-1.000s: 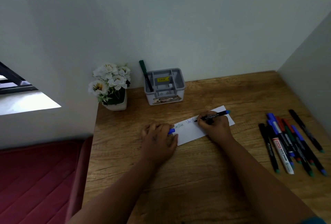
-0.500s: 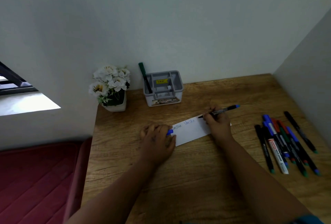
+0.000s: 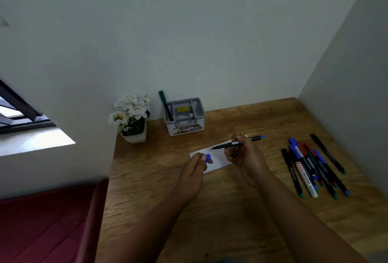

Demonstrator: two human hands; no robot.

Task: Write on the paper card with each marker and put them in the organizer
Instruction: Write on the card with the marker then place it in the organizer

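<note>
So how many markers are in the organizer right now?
1: a green marker stands tilted in the left compartment of the organizer. No others show, though the compartment bottoms are hidden.

Nothing reads clearly: the organizer (image 3: 184, 115) bears a yellow sticker (image 3: 183, 109) and a front label (image 3: 185, 130) with blurred print, the white marker (image 3: 305, 177) has a red-framed label too small to read, and the card's (image 3: 218, 161) handwriting is illegible.
</note>
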